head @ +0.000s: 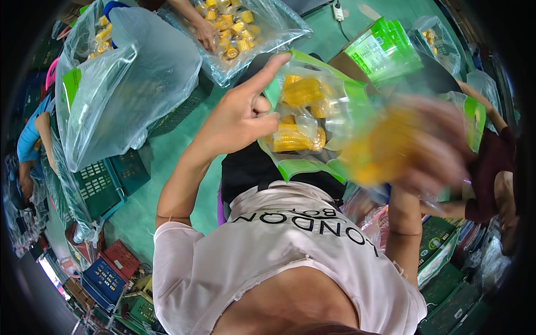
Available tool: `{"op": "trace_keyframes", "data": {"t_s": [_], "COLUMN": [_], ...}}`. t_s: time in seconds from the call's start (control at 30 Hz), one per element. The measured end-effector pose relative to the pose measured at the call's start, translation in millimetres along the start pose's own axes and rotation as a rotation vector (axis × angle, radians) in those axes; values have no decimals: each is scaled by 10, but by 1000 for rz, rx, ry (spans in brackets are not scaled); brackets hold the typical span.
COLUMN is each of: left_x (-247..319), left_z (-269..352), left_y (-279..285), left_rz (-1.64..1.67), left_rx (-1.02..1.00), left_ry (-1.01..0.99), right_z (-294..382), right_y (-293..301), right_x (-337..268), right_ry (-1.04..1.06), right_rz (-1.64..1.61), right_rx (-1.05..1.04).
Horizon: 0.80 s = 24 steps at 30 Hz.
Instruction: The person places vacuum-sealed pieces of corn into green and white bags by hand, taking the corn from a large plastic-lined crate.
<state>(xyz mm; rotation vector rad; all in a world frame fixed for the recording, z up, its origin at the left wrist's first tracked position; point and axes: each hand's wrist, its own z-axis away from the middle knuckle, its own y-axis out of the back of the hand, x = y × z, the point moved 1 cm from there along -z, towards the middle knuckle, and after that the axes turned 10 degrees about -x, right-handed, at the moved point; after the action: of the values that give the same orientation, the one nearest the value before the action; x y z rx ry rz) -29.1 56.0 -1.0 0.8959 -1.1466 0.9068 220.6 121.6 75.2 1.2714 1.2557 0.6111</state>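
Observation:
My left hand [243, 113] grips the left edge of a clear plastic bag with green borders [356, 96], its index finger stretched along the rim. The bag's mouth stands wide, and wrapped pieces of corn cob [297, 138] lie inside. At the bag's right side my right hand [435, 142], blurred by motion, holds yellow corn pieces in clear wrap [377, 146]; how many cannot be told. The bag is over my lap.
A plastic-lined crate [289, 25] of wrapped corn stands ahead, a co-worker's hand [205, 35] in it. Green bags [385, 50] stand in a cardboard box [351, 67]. A large plastic liner [138, 83] covers a crate at left. Another person [494, 167] is at right.

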Motion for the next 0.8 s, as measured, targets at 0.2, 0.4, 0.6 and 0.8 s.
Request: {"op": "trace_keyframes", "data": {"t_s": [0.2,0.4,0.6,0.8], "left_x": [-75,-87,12,34], "left_z": [153,36,-202,-559], "left_y": [130,86,283,707], "left_rz": [9,98,139,286], "left_rx": [49,101,183,303], "left_ry": [45,11,-14,-122], "right_z": [184,285,172,-611], "right_y": [-141,-609,-689,-389], "right_x": [158,152,738,1402], "right_ry": [-286,-736,-790,-676], "right_rz": [-25,-489,-599,-771], "right_rx": [209,-133,62,242]}}
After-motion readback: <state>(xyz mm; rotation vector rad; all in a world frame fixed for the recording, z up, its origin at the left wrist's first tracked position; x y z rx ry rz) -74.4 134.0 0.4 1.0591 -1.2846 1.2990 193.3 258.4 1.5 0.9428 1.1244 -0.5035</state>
